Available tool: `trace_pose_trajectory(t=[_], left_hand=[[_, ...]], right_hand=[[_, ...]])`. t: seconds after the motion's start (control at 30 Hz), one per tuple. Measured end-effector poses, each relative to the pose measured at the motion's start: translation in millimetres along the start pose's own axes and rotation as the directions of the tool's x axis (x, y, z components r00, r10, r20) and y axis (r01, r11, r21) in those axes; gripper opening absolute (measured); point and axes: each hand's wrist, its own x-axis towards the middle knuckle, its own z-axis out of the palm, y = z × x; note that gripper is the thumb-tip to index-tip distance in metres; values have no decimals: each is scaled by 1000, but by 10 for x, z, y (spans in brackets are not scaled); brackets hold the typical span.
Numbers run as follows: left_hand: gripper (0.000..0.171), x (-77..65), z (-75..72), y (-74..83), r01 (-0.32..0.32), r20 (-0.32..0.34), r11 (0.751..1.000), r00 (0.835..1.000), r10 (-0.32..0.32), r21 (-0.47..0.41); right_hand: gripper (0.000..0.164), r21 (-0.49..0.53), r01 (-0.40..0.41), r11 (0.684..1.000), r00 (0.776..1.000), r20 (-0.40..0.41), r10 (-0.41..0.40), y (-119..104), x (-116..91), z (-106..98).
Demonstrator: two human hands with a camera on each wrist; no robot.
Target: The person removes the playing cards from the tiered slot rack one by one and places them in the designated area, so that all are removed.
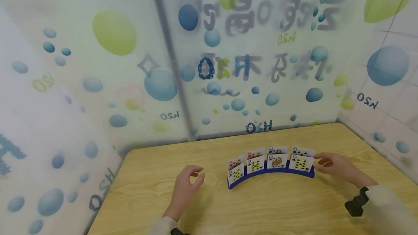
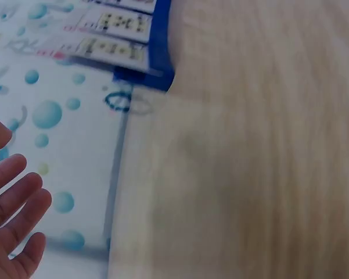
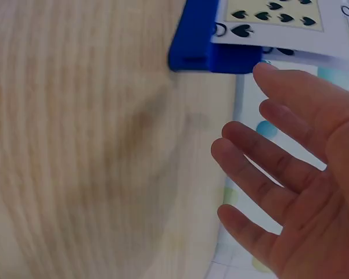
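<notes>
A blue curved card holder stands on the wooden table with several playing cards upright in two rows. A spade card sits at the front of its right end, and another black-suited card at its left end. My right hand is beside the right end, fingers loosely bent and holding nothing. In the right wrist view its thumb comes close to the holder's end; whether they touch I cannot tell. Left of the holder, my left hand hovers apart from it, fingers relaxed, nothing in them.
The light wooden table has rounded far corners. Behind it hangs a pale curtain printed with blue and green bubbles, and a tiled wall surface is at the right. Dark bands circle the wrists.
</notes>
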Motion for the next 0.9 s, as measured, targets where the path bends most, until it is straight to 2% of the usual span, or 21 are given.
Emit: trace_pose_trajectory(t=[0.13, 0.2, 0.43, 0.63, 0.9], left_hand=[[19, -21, 209, 45, 10, 44, 998, 999, -7, -59], [18, -24, 297, 77, 8, 43, 997, 999, -4, -79], [15, 13, 540, 230, -7, -71, 988, 997, -4, -152], [13, 49, 654, 342, 1, -144, 982, 989, -29, -191], [10, 51, 735, 393, -10, -179, 983, 983, -24, -183]], right_hand=[[50, 26, -19, 999, 1000, 17, 19, 12, -4, 83], [50, 45, -26, 999, 999, 22, 25, 20, 2, 121], [48, 67, -69, 995, 997, 25, 68, 42, 57, 228], [49, 41, -114, 993, 993, 12, 113, 37, 89, 264], [51, 57, -124, 991, 992, 19, 123, 66, 126, 296]])
